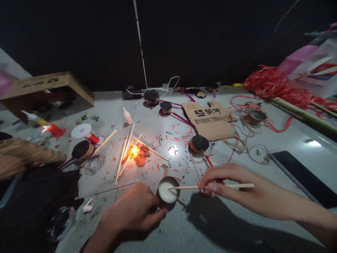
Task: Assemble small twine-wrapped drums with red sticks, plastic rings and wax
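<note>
A small round cup (pixel 169 190) with a whitish surface inside stands near the front middle of the table. My left hand (pixel 137 207) is against its left side, fingers curled and thumb stretched toward the front. From the right, my right hand (pixel 231 188) pinches a pale wooden stick (pixel 186 187), whose tip reaches into the cup. A red loop shows at my right fingertips. Behind and left of the cup, a bright flame (pixel 135 151) burns on melted red-orange wax, with several wooden sticks (pixel 127 149) lying around and across it.
A black-topped drum-like piece (pixel 200 143) lies behind my right hand, near flat cardboard (pixel 210 121). A phone (pixel 305 177) and a long green pole (pixel 305 114) are right. Another person's hand (pixel 12 167) is at far left, near a cardboard box (pixel 79 91). A small bottle (pixel 127 116) stands behind the flame.
</note>
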`<state>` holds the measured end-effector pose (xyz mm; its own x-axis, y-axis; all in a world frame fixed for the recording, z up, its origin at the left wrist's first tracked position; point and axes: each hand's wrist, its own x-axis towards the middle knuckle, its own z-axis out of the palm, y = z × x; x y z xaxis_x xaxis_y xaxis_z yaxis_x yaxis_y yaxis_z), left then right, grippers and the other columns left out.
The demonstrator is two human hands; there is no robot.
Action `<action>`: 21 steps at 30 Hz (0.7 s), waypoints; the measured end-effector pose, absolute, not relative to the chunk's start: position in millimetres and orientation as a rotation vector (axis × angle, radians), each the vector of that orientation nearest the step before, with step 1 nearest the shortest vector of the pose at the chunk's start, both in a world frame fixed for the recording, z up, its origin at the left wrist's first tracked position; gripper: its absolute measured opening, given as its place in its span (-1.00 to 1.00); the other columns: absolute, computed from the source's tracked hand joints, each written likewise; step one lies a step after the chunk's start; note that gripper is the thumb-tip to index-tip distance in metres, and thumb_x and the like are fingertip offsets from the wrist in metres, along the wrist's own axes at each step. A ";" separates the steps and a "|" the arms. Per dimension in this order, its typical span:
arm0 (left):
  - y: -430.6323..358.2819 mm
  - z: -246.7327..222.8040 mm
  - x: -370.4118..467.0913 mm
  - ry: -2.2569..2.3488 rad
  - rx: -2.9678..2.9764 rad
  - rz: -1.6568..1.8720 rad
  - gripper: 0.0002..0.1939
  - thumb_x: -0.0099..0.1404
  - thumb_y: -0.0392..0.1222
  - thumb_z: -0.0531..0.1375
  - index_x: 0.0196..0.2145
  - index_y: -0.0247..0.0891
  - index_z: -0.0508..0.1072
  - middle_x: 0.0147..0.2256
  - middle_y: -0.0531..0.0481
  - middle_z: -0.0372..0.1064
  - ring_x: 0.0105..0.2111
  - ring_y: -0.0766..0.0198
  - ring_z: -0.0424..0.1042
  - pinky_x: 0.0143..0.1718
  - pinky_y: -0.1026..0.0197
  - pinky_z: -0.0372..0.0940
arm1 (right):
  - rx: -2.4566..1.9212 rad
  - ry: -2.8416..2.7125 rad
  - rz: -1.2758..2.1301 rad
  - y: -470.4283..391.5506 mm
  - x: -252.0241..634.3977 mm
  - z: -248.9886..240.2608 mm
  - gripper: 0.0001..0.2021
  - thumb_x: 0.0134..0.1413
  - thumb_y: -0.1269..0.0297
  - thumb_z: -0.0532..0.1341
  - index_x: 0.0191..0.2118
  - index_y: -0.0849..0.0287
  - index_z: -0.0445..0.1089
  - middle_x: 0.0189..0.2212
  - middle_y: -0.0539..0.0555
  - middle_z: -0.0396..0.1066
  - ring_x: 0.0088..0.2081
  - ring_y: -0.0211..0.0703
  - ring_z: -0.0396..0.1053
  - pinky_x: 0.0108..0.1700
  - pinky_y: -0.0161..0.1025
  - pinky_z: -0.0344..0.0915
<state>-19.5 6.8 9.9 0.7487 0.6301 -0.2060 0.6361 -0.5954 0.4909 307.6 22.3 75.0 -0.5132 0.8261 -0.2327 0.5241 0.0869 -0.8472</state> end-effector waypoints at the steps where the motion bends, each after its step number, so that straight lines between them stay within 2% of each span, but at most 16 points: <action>1: 7.0 9.7 -19.7 0.950 2.397 -0.011 -0.64 0.44 -0.11 0.22 -0.52 -0.24 0.51 -0.64 0.09 0.30 -0.67 0.37 0.17 -0.55 0.17 -0.11 | -1.336 -2.080 1.391 22.5 307.2 74.5 -0.70 0.41 -0.14 0.26 -0.07 -0.12 0.65 -0.18 0.02 0.65 -0.12 -0.04 0.59 -0.03 -0.17 0.49; 8: 7.1 7.5 -19.6 0.956 2.379 -0.041 -0.62 0.46 -0.07 0.21 -0.50 -0.24 0.53 -0.62 0.06 0.34 -0.66 0.36 0.12 -0.53 0.15 -0.11 | -1.338 -2.107 1.391 23.7 305.3 76.5 -0.68 0.42 -0.16 0.24 -0.07 -0.12 0.65 -0.17 0.03 0.64 -0.12 -0.04 0.57 -0.04 -0.18 0.49; 21: 6.2 6.5 -20.0 0.963 2.420 0.016 -0.62 0.43 -0.08 0.24 -0.53 -0.25 0.50 -0.63 0.06 0.33 -0.67 0.34 0.22 -0.56 0.16 -0.12 | -1.274 -2.166 1.334 27.2 300.5 82.2 -0.68 0.43 -0.13 0.24 -0.09 -0.10 0.66 -0.19 0.02 0.66 -0.17 -0.05 0.57 -0.05 -0.17 0.47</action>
<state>-20.0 6.2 6.5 0.7458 0.6418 -0.1784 0.6355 -0.6052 0.4795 300.5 27.2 82.2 -0.5639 0.8041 -0.1884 0.5302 0.1775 -0.8291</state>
